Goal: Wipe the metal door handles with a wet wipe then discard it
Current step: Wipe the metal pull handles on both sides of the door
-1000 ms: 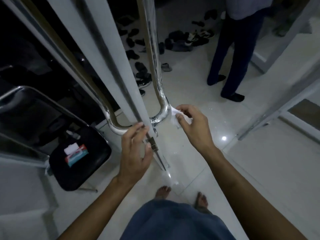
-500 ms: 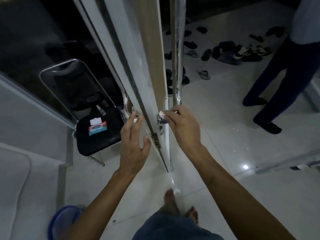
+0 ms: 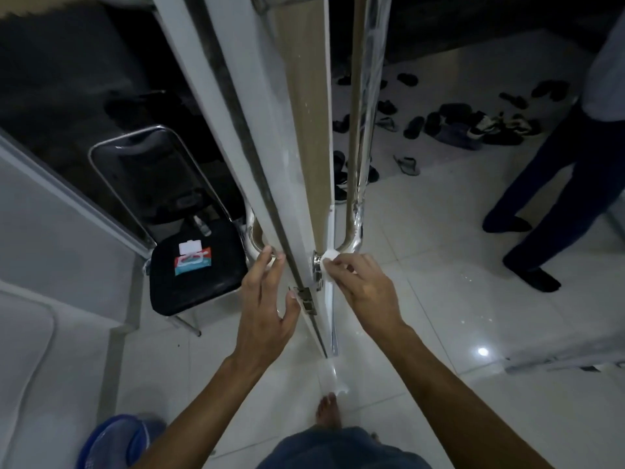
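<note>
Seen from your head camera, the door (image 3: 304, 137) stands edge-on in front of you, with one metal handle on each face. Your right hand (image 3: 367, 289) pinches a white wet wipe (image 3: 329, 257) between thumb and fingertips and presses it against the round base (image 3: 318, 265) of the right-side handle (image 3: 360, 130), where the curved tube meets the door. That handle is a long shiny bar running up the door's face. Your left hand (image 3: 267, 306) is on the other side of the door, fingers straight and spread, grasping nothing; its fingertips touch the lower bend of the left-side handle (image 3: 253, 236), and its thumb lies near the latch plate (image 3: 306, 299) on the door's edge.

Left of the door, a black chair (image 3: 196, 279) with a chrome frame carries a pack of wet wipes (image 3: 192, 260), lid flipped open, and a small bottle (image 3: 201, 225) behind it. A blue basin (image 3: 111, 441) sits at the lower left corner. Beyond the door, on the pale tiled floor (image 3: 422, 265), shoes and sandals (image 3: 456, 123) lie scattered, and another person's dark trouser legs (image 3: 554, 184) stand at the right. Your bare foot (image 3: 328, 411) shows just below the door's bottom edge.
</note>
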`<action>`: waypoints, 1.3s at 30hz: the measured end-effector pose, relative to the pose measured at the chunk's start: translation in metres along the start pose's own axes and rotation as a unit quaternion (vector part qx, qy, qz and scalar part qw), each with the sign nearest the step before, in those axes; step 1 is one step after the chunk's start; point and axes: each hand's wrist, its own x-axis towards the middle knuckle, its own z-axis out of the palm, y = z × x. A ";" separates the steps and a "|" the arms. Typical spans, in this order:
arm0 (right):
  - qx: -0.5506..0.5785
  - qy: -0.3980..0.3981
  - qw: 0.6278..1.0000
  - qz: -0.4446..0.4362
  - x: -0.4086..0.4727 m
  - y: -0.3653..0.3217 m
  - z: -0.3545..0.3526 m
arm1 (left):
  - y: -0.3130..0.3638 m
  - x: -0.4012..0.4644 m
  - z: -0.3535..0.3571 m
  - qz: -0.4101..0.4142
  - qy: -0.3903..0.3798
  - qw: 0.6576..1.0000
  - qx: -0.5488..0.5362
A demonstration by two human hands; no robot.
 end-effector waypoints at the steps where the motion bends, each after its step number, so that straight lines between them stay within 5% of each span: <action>1: 0.006 0.007 1.000 -0.002 -0.001 0.006 -0.001 | -0.001 0.000 0.000 0.003 0.002 1.000 0.000; 6: 0.031 0.080 0.994 0.068 0.003 0.037 -0.006 | -0.002 -0.001 0.001 0.007 0.004 1.000 -0.008; 12: 0.004 -0.006 0.998 -0.058 0.001 0.026 -0.008 | 0.007 -0.004 0.005 -0.036 0.015 0.999 0.004; 19: 0.075 0.010 0.997 0.018 0.020 0.060 -0.019 | 0.034 -0.003 0.007 -0.094 0.041 0.994 0.034; 26: 0.089 -0.070 0.981 -0.158 0.028 0.063 -0.016 | 0.075 0.002 0.022 -0.231 0.086 0.969 0.028; 32: 0.139 -0.070 0.981 -0.112 0.046 0.094 -0.022 | 0.090 0.005 0.027 -0.293 0.112 0.948 0.062; 39: 0.179 -0.114 0.957 -0.195 0.042 0.067 -0.024 | 0.094 0.005 0.031 -0.325 0.112 0.939 0.025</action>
